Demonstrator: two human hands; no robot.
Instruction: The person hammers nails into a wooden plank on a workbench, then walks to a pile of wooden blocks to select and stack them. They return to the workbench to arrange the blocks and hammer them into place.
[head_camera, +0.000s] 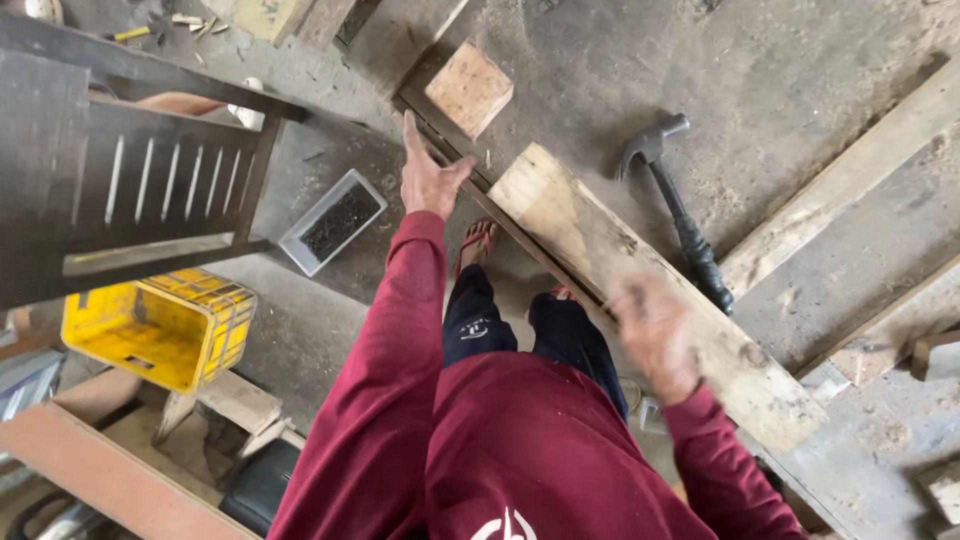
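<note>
My left hand (428, 172) open, fingers on dark strip (470, 178) beside plank (640, 290). My right hand (655, 335) blurred over plank, grip unclear. Hammer (675, 205) near.

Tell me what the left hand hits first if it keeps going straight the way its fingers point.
Likely the dark strip just past the left hand, then the small wooden block beyond; depth is hard to judge.

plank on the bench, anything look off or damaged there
The plank lies diagonally, worn and stained, with a knot near its lower end. A hammer lies loose beside it. The left hand rests on a dark strip; the right hand is motion-blurred. Nothing looks broken.
</note>
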